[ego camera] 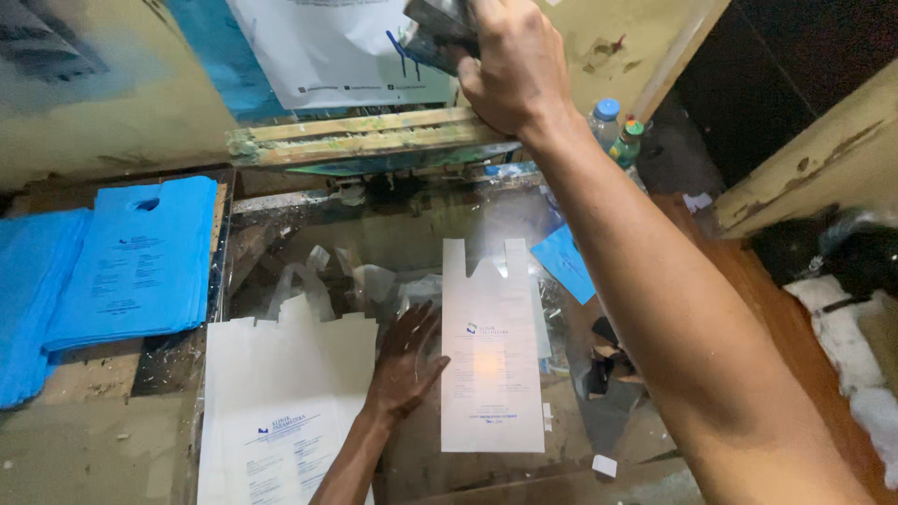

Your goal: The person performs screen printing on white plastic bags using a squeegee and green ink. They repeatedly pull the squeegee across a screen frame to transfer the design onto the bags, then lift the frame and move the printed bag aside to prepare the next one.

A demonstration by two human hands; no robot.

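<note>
Mostly hidden: the dark tool [440,33] that the right hand [510,65] clenches runs off the top edge, so its full shape cannot be told.
Right hand: raised high, fingers wrapped tight around that tool, just above the lifted wooden frame [365,136].
Left hand [412,355]: fingers spread and loose, gripping nothing, palm down on the glass table [374,243], just beside the single white bag [493,351].
Single white bag: flat on the glass, handles pointing away, small blue print on it; glare washes out its middle.
White bag stack [281,411]: lies near-left of the left hand, its lower end cut off by the bottom edge.
Blue bags [131,262]: stacked at far left, the leftmost pile cut off by the edge.
Under the glass: crumpled pale plastic, too dim to sort out.
Bottles [617,131]: two, capped blue and green, behind the right forearm, half hidden; contents cannot be told.
Right side: dark rags and scraps [603,374], blurred.
</note>
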